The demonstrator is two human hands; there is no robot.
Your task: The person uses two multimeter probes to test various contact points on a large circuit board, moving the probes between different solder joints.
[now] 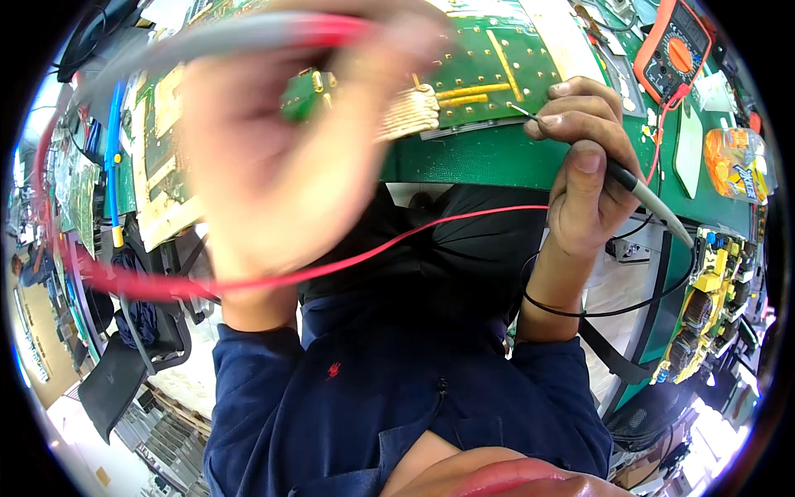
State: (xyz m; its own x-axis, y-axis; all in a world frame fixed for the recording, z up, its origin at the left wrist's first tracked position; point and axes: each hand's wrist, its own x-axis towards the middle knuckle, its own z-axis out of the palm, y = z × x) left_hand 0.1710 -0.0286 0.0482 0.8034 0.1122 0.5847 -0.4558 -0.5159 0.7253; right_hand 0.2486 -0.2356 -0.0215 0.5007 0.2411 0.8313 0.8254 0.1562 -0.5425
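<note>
My left hand (286, 190), raised close to the camera and smeared by motion, grips a grey-and-red test probe (248, 37). Its red lead (397, 240) loops down and across in front of me. In my right hand (592, 166) is a black-and-grey test probe (646, 199), its thin metal tip pointing left beside the near edge of a green circuit board (472, 62); I cannot tell whether it touches. Gold strips and small pads cover the board. A cream-coloured corded bundle (418, 106) lies at its near side, partly behind my left hand.
An orange multimeter (681, 54) lies at the far right of the green bench (489, 157). Near it stands an orange-and-clear package (737, 161). A yellow board with components (704, 306) is at the right. A blue cable (114, 157) hangs at the left, above a black chair (116, 389).
</note>
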